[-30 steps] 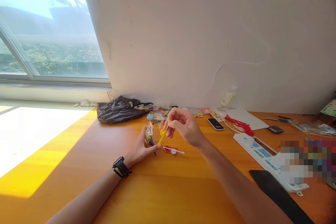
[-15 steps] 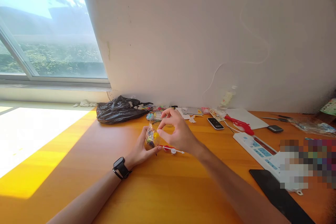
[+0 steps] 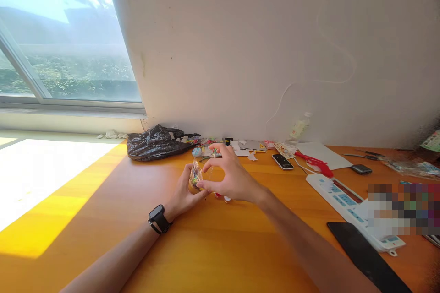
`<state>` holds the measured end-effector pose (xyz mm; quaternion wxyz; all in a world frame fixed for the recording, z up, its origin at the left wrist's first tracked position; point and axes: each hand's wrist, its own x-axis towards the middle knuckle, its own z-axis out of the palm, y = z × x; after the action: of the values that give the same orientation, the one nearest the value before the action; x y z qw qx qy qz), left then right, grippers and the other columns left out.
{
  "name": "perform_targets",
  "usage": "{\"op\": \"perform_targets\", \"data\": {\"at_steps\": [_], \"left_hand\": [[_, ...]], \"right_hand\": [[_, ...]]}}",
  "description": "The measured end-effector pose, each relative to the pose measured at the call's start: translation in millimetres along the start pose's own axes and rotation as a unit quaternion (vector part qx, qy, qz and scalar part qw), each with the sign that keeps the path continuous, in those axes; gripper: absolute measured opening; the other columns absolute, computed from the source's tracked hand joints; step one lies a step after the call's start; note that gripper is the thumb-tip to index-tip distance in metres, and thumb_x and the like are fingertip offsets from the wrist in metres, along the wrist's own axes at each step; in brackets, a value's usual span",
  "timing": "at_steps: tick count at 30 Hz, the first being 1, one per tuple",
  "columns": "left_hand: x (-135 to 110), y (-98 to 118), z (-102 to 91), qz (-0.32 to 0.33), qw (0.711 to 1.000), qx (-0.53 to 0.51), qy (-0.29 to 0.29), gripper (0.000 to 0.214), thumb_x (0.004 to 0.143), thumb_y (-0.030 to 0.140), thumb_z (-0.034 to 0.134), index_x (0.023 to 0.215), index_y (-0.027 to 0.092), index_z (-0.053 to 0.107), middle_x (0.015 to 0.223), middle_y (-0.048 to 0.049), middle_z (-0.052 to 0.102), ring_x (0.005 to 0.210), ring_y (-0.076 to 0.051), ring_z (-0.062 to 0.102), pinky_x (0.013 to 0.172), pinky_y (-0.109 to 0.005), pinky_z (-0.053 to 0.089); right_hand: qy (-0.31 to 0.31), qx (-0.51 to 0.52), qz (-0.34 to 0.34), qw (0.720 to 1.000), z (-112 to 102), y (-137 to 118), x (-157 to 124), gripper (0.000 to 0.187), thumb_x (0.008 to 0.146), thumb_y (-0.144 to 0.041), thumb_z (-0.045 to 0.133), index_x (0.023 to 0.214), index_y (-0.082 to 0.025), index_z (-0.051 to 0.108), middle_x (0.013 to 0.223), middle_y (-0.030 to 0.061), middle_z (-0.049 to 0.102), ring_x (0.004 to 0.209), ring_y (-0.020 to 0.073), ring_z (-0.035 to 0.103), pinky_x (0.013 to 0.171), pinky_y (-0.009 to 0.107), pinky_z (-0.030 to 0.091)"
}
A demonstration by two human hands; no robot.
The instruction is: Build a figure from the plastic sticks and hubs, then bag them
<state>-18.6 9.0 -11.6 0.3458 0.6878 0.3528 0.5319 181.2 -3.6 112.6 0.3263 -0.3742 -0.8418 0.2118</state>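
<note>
My left hand (image 3: pixel 187 194), with a black watch (image 3: pixel 157 218) on its wrist, grips a small clear plastic bag (image 3: pixel 195 175) holding little coloured pieces. At the bag's right side is my right hand (image 3: pixel 227 176), thumb and forefinger apart and curved. The thumb tip reaches the bag's front; whether it presses on it I cannot tell. Partly hidden under the right hand, a small red piece (image 3: pixel 217 196) and a white round piece (image 3: pixel 227 199) lie on the wooden table (image 3: pixel 206 247).
A crumpled black plastic bag (image 3: pixel 154 144) lies at the back by the wall. To the right are a black-faced device (image 3: pixel 282 161), a red object (image 3: pixel 316 165), a white power strip (image 3: pixel 343 199) and a dark flat slab (image 3: pixel 364 252). A bottle (image 3: pixel 299 127) leans by the wall.
My right hand has moved slightly down and its thumb and forefinger have spread from a near pinch. The yellow piece by its fingertips no longer shows clearly. The left hand keeps its hold.
</note>
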Motion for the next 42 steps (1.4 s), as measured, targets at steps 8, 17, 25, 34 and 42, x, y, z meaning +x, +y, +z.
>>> {"op": "perform_targets", "data": {"at_steps": [8, 17, 25, 34, 42], "left_hand": [[5.2, -0.4, -3.5, -0.024, 1.000, -0.014, -0.003, 0.052, 0.097, 0.055, 0.064, 0.134, 0.021, 0.054, 0.119, -0.0093, 0.063, 0.108, -0.026, 0.059, 0.093, -0.036, 0.048], [7.7, -9.3, 0.6, -0.031, 0.999, -0.005, 0.031, 0.052, 0.107, 0.058, 0.040, 0.088, 0.017, 0.065, 0.074, -0.0005, 0.053, 0.069, -0.015, 0.045, 0.066, -0.028, 0.038], [8.9, 7.1, 4.6, -0.079, 0.993, -0.064, -0.057, 0.043, 0.106, 0.053, 0.048, 0.096, 0.016, 0.069, 0.093, -0.0067, 0.068, 0.085, -0.019, 0.059, 0.080, -0.031, 0.046], [15.0, 17.3, 2.1, -0.159, 0.972, -0.167, -0.046, 0.042, 0.097, 0.056, 0.065, 0.094, 0.015, 0.071, 0.087, -0.0065, 0.071, 0.076, -0.017, 0.062, 0.075, -0.030, 0.050], [12.0, 13.2, 5.8, -0.138, 0.985, -0.106, -0.011, 0.037, 0.089, 0.051, 0.077, 0.088, 0.014, 0.079, 0.075, -0.0047, 0.072, 0.067, -0.015, 0.058, 0.065, -0.025, 0.045]], "right_hand": [[-0.017, -0.035, -0.058, 0.998, -1.9, 15.8, 1.4, 0.007, 0.090, -0.026, 0.073, 0.084, -0.023, 0.071, 0.148, 0.0080, 0.048, 0.144, 0.0315, 0.039, 0.121, 0.056, 0.033], [0.075, -0.004, -0.070, 0.995, -3.3, 15.0, 5.9, 0.006, 0.096, -0.022, 0.064, 0.089, -0.023, 0.065, 0.140, 0.0082, 0.051, 0.139, 0.0275, 0.045, 0.120, 0.051, 0.036], [0.096, 0.041, -0.059, 0.993, -10.7, 20.0, 8.7, 0.007, 0.096, -0.027, 0.065, 0.089, -0.024, 0.066, 0.140, 0.0092, 0.047, 0.143, 0.0270, 0.042, 0.118, 0.049, 0.039], [0.028, 0.055, 0.008, 0.998, -36.0, 32.6, 9.0, 0.025, 0.093, -0.050, 0.070, 0.089, -0.025, 0.071, 0.151, 0.0059, 0.044, 0.146, 0.0288, 0.041, 0.117, 0.048, 0.040], [-0.013, -0.004, 0.021, 1.000, -35.1, 48.5, 8.1, 0.028, 0.086, -0.055, 0.078, 0.084, -0.027, 0.080, 0.152, 0.0063, 0.049, 0.143, 0.0336, 0.043, 0.111, 0.052, 0.047]]}}
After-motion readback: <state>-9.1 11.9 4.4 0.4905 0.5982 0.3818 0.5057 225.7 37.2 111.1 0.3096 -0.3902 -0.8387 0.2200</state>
